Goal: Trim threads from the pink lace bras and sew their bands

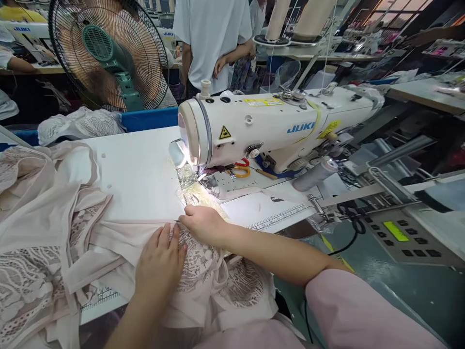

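Note:
A pale pink lace bra (198,259) lies over the front edge of the sewing table, its lace cups hanging toward my lap. My left hand (162,259) rests on its fabric with the fingers laid out flat, pressing the band near its upper edge. Just right of those fingertips, my right hand (203,224) is closed in a pinch at the same edge. A small dark tip pokes out by its fingers; what it belongs to is hidden. Beyond the right hand stands a white sewing machine (232,128), its lamp lighting the needle area.
More pale pink lace garments (32,232) are heaped at the left. Scissors with orange handles (241,170) and a grey thread cone (316,174) sit beneath the machine arm. Behind are a large fan (107,53) and a person in a white shirt (212,43). A control panel (403,235) is at right.

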`<action>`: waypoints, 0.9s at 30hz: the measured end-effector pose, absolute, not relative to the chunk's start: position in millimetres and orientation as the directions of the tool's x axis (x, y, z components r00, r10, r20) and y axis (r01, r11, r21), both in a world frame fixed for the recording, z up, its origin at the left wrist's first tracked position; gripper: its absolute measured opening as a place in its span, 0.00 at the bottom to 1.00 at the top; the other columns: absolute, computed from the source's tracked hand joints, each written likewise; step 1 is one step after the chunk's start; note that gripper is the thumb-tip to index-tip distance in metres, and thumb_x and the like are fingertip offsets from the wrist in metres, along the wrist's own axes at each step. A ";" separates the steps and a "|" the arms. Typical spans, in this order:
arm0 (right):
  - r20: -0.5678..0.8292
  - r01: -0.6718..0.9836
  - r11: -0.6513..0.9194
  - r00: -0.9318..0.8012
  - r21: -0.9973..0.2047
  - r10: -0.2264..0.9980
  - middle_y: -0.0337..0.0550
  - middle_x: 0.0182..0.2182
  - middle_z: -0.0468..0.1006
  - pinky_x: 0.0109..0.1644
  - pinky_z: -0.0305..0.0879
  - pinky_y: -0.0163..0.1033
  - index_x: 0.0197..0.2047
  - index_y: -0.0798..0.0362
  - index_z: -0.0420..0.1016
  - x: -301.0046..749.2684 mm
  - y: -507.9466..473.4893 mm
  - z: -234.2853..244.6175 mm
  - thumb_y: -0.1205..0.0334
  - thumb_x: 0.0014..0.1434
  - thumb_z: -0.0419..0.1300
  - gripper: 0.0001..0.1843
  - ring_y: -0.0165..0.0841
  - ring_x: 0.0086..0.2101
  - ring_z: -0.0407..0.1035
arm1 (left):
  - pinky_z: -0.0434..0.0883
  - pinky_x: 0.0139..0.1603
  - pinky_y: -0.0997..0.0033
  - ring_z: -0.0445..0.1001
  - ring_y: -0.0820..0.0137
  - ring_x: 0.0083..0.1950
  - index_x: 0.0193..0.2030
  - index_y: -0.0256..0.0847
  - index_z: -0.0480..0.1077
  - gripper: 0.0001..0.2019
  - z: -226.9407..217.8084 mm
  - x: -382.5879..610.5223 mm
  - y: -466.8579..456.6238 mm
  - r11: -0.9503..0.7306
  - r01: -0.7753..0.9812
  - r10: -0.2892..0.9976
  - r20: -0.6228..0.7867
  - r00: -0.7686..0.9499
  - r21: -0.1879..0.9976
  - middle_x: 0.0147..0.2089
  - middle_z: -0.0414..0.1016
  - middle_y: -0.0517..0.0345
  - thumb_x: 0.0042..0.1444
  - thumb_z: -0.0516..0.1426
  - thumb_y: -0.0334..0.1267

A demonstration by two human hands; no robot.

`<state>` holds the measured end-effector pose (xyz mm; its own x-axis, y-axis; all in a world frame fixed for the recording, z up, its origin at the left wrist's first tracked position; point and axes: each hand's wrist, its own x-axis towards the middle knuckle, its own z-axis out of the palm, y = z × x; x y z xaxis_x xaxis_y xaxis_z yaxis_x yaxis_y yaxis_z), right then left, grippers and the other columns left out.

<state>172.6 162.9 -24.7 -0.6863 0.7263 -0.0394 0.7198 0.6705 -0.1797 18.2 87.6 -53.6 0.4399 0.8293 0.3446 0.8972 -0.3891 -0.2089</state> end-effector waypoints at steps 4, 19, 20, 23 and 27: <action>-0.082 0.697 0.695 -0.714 -0.178 0.695 0.44 0.32 0.69 0.24 0.44 0.36 0.36 0.55 0.70 170.9 164.7 -15.8 0.67 0.59 0.51 0.07 0.31 0.28 0.60 | 0.69 0.49 0.56 0.71 0.53 0.50 0.53 0.25 0.70 0.21 -52.6 18.7 87.5 -0.382 0.900 0.836 0.337 0.433 -0.208 0.50 0.75 0.36 0.60 0.48 0.39; -0.058 0.709 0.681 -0.700 -0.184 0.712 0.43 0.32 0.69 0.24 0.43 0.36 0.38 0.54 0.70 171.0 166.0 -15.5 0.65 0.60 0.50 0.08 0.31 0.27 0.60 | 0.70 0.47 0.55 0.71 0.52 0.49 0.52 0.25 0.70 0.20 -51.5 19.4 88.1 -0.393 0.897 0.828 0.348 0.441 -0.202 0.49 0.74 0.35 0.58 0.50 0.37; -0.053 0.708 0.680 -0.699 -0.191 0.713 0.42 0.32 0.70 0.24 0.43 0.36 0.37 0.54 0.70 168.3 166.6 -16.7 0.64 0.60 0.50 0.08 0.31 0.28 0.60 | 0.70 0.47 0.55 0.71 0.52 0.49 0.52 0.25 0.70 0.20 -51.5 19.2 88.2 -0.393 0.897 0.827 0.349 0.441 -0.201 0.49 0.74 0.35 0.58 0.50 0.38; -0.053 0.702 0.682 -0.704 -0.207 0.709 0.42 0.33 0.70 0.25 0.44 0.36 0.36 0.54 0.69 164.3 168.3 -19.3 0.64 0.59 0.51 0.07 0.31 0.28 0.60 | 0.70 0.47 0.55 0.71 0.52 0.49 0.52 0.25 0.70 0.20 -51.6 18.9 88.2 -0.389 0.900 0.830 0.348 0.436 -0.198 0.50 0.74 0.35 0.58 0.50 0.38; -0.081 0.694 0.688 -0.715 -0.212 0.695 0.44 0.32 0.70 0.24 0.44 0.36 0.35 0.56 0.69 168.8 168.7 -18.9 0.66 0.59 0.51 0.07 0.31 0.26 0.59 | 0.70 0.48 0.56 0.72 0.52 0.49 0.52 0.26 0.70 0.20 -50.9 19.2 88.1 -0.384 0.900 0.833 0.342 0.435 -0.207 0.50 0.74 0.36 0.58 0.51 0.38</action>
<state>168.8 168.7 -18.9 -0.7145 0.6949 -0.0811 0.6936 0.6885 -0.2121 19.2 88.1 -50.9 0.4345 0.8332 0.3420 0.8997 -0.3841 -0.2074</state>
